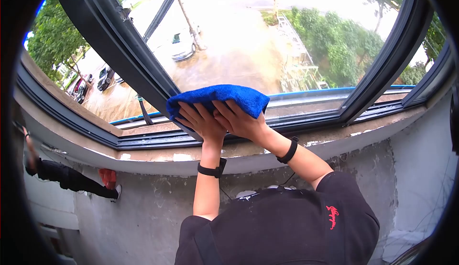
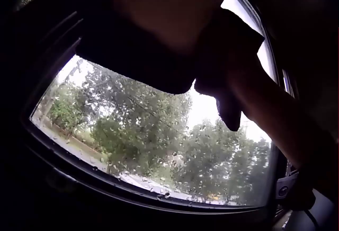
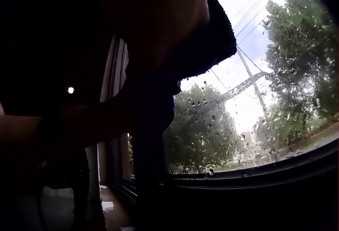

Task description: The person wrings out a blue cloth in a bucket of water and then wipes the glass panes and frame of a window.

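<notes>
Grip spread flat: left hand (image 1: 201, 121) and right hand (image 1: 241, 121) press side by side on the blue microfibre cloth (image 1: 224, 97), at the foot of the dark window frame (image 1: 114, 40). The glass (image 3: 254, 98) looks drop-speckled, so I'd judge the wiping far from finished.

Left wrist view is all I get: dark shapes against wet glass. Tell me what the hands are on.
Observer: The left hand and the right hand both lie flat on a folded blue cloth.
Operator: Say where that cloth sits.
Observer: It is against the lower end of the dark window bar, where the bar meets the bottom rail.
Operator: Give me the layout of the hands.
Observer: They lie side by side, close together, with the fingers pointing up toward the glass.
</notes>
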`<state>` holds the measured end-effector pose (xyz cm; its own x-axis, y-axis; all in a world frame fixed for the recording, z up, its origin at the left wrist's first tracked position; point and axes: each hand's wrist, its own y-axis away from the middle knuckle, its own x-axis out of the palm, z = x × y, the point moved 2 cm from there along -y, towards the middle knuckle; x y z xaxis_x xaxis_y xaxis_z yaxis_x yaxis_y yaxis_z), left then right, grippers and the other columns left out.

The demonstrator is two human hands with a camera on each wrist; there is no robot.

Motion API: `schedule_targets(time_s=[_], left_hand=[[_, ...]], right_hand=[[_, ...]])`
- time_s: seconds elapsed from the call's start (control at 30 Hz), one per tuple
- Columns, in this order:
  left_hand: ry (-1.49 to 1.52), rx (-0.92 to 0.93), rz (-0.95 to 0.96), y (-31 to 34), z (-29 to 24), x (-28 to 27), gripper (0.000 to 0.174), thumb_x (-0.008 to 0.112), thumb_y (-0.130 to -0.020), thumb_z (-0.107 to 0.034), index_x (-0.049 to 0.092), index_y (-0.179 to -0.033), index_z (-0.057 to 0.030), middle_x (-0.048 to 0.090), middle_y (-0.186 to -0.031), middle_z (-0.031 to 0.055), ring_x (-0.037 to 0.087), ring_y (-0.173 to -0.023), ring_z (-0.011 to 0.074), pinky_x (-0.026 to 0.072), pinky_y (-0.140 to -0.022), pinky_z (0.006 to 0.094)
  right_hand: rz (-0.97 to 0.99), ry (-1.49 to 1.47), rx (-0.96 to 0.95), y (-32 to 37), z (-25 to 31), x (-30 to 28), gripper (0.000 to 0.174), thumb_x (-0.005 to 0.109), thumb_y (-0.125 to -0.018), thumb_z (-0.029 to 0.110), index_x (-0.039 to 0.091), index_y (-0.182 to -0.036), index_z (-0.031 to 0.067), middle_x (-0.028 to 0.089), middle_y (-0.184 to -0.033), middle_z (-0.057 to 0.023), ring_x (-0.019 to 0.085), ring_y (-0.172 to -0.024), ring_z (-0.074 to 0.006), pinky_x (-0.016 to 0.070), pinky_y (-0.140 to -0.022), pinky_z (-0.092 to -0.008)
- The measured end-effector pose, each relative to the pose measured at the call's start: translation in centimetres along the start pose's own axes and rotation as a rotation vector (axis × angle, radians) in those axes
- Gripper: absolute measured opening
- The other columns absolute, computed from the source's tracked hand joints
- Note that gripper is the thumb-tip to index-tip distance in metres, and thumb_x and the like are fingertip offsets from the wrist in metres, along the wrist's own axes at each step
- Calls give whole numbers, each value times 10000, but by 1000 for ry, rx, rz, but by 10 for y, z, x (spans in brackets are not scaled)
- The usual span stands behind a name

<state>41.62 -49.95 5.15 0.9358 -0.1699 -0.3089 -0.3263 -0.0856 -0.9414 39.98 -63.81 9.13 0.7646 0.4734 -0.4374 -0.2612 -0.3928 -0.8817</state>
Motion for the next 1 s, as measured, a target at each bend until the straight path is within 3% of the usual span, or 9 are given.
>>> schedule_targets(time_s=[0.1,0.23,0.33,0.57,0.7,0.8,0.83,0.93,1.0], left_hand=[[-8,-34,160,47,-1,4,817,488,-996,-416,115,-1557,46,26,-1606,391,37,-1497,554,17,-1150,709],[44,-189,360,102,1,10,634,521,-934,-322,364,-1351,128,175,-1472,518,155,-1398,669,64,-1101,778],[70,-185,401,107,-4,8,682,504,-951,-325,312,-1436,115,148,-1497,506,116,-1412,670,51,-1108,774],[282,29,11,-43,-30,-28,757,499,-1013,-355,155,-1596,-17,64,-1592,418,45,-1489,583,-36,-1134,716],[122,134,-172,-159,-55,-47,716,511,-1016,-345,217,-1586,-27,109,-1630,337,133,-1491,545,45,-1142,708],[50,168,-295,-225,-71,-62,707,531,-1008,-418,304,-1554,-30,223,-1604,310,244,-1458,512,161,-1112,727],[22,175,-330,-237,-71,-63,711,539,-1003,-447,330,-1544,-36,261,-1591,304,273,-1447,502,199,-1097,733],[-10,154,-326,-231,-67,-58,720,536,-997,-495,354,-1543,-61,274,-1595,293,275,-1461,481,251,-1093,713],[-21,113,-262,-209,-65,-54,743,506,-1006,-508,309,-1572,-69,220,-1625,280,224,-1498,460,211,-1147,662]], right_hand=[[133,19,-107,42,8,18,389,614,-952,347,646,-1303,185,598,-1375,-15,483,-1351,-155,513,-936,-435],[195,69,-257,86,15,24,409,626,-944,320,634,-1323,165,608,-1351,-61,525,-1312,-202,514,-936,-439],[233,-306,43,97,12,31,486,648,-933,343,602,-1370,134,615,-1327,-134,622,-1149,-325,515,-929,-439],[-10,-368,72,-32,-28,-31,470,641,-938,406,649,-1335,155,639,-1305,-95,672,-1010,-308,537,-859,-430],[-280,-241,44,-130,-54,-75,376,678,-895,316,700,-1229,148,644,-1345,-62,666,-1058,-196,434,-902,-372],[-474,-217,-60,-191,-76,-92,420,704,-845,347,689,-1228,177,592,-1418,-75,587,-1195,-216,399,-918,-367],[-621,-297,-25,-198,-74,-100,317,674,-823,293,693,-1091,125,635,-1265,-74,597,-1137,-249,411,-968,-431],[-655,-259,-38,-188,-75,-100,340,680,-830,324,693,-1110,132,626,-1297,-68,592,-1119,-239,411,-946,-422],[-442,-176,30,-163,-69,-87,443,695,-852,384,678,-1250,189,577,-1437,-63,575,-1200,-194,394,-928,-376]])
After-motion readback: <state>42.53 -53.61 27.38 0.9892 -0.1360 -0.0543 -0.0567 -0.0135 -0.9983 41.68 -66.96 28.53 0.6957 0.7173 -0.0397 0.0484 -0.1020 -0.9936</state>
